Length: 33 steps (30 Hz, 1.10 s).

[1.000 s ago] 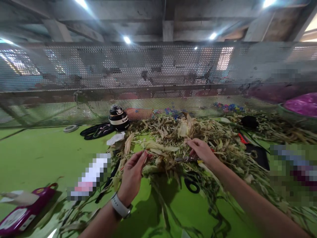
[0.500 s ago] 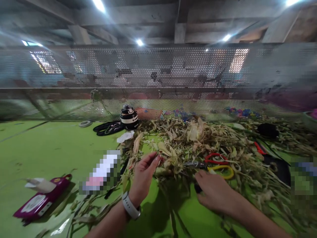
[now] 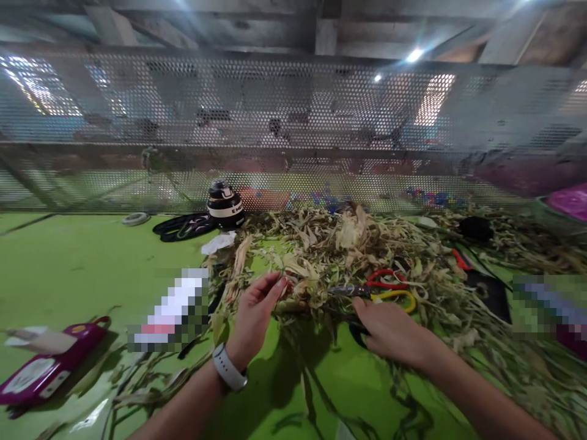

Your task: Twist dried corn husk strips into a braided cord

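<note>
My left hand [image 3: 257, 308], with a white watch [image 3: 229, 368] on its wrist, is closed in a pinch. Whatever sits between its thumb and forefinger is too small to make out; dry husk strips [image 3: 302, 269] lie just beyond it. My right hand [image 3: 389, 327] is low over the table, fingers curled at a pair of black-handled scissors [image 3: 358, 336]. Its palm hides part of them. Just past those fingers, red-and-yellow-handled scissors [image 3: 389, 294] lie on the husks, blades pointing left.
A heap of dried husks [image 3: 348, 235] spreads across the green table [image 3: 82, 256]. Behind stands a perforated metal screen [image 3: 275, 98]. On the left are a black-and-white round container [image 3: 224, 205], a black cable coil [image 3: 183, 226], a tape roll [image 3: 136, 218] and a purple pack [image 3: 50, 363].
The view has swung right and tipped down a little, so everything sits further left and higher. My left hand keeps its pinch; my right hand stays at the black-handled scissors.
</note>
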Each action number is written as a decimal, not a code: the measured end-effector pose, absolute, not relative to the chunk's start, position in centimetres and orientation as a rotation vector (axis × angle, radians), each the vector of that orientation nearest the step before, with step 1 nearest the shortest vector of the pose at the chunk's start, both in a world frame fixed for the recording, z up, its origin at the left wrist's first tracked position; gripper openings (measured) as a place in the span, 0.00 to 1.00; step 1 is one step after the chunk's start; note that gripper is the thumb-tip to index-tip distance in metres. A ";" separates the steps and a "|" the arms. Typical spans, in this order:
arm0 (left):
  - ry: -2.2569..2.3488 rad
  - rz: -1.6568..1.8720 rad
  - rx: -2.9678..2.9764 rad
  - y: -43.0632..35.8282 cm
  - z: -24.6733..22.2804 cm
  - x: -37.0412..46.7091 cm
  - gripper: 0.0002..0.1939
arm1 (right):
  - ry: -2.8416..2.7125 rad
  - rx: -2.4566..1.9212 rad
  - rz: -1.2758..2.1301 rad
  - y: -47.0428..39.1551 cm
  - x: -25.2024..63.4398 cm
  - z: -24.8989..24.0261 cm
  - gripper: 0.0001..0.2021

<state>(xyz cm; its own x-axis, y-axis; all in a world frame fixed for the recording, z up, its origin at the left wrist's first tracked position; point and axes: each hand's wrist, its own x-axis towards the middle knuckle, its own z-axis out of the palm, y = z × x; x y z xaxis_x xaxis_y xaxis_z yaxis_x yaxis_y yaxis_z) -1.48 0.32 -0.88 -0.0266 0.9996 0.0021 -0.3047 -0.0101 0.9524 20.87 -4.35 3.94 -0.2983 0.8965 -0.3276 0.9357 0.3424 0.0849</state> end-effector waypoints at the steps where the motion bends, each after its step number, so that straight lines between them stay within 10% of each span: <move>1: 0.992 1.368 0.961 0.3 -0.9 -1.5 0.13 | 2.278 1.654 -0.181 -4.3 21.2 4.3 0.24; 13: 0.921 1.413 0.883 0.3 -0.4 -1.2 0.13 | 2.316 1.694 -0.227 -2.7 24.4 3.7 0.09; 25: 0.993 1.379 1.009 -0.3 0.4 -0.9 0.13 | 2.348 1.642 -1.748 -3.2 26.0 6.5 0.13; 33: 1.005 1.423 1.068 -0.6 0.3 -0.9 0.12 | 2.395 1.861 -1.666 -3.7 20.1 3.2 0.14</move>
